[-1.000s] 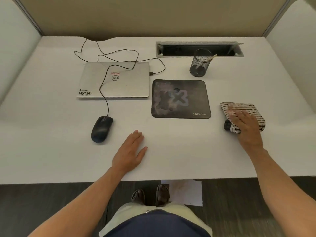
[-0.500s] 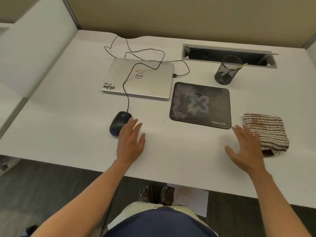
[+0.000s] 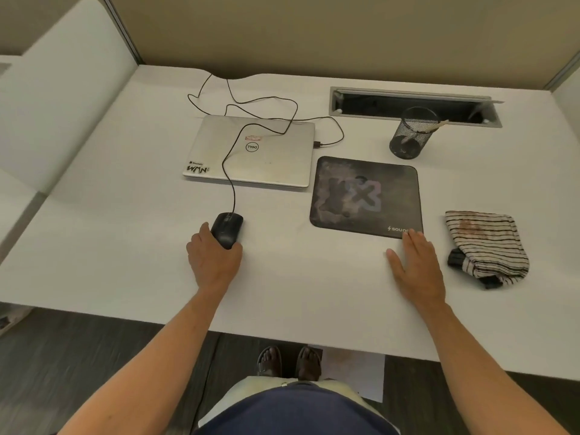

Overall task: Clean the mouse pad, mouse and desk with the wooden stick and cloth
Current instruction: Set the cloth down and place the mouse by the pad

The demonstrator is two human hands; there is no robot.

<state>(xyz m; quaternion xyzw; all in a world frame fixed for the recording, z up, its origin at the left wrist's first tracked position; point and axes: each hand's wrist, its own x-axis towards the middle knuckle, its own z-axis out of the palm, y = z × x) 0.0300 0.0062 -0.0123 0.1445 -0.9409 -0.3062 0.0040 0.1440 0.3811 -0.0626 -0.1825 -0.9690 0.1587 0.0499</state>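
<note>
A black wired mouse (image 3: 228, 227) lies on the white desk (image 3: 125, 215), and my left hand (image 3: 215, 258) grips its near end with thumb on its left side. The dark mouse pad (image 3: 365, 196) lies to the right of centre. My right hand (image 3: 416, 265) lies flat on the desk with straight fingers, fingertips touching the pad's near right corner. A striped folded cloth (image 3: 486, 246) lies right of that hand, untouched. The wooden stick (image 3: 431, 127) leans in a black mesh cup (image 3: 409, 133) behind the pad.
A closed silver laptop (image 3: 254, 150) lies behind the mouse, with the mouse cable (image 3: 232, 171) looped over it. An open cable hatch (image 3: 414, 105) is set in the desk at the back. Partition walls close off the back and left.
My left hand moved forward and took hold of the mouse. My right hand left the cloth and slid left to the pad's near corner. The view swung to the left.
</note>
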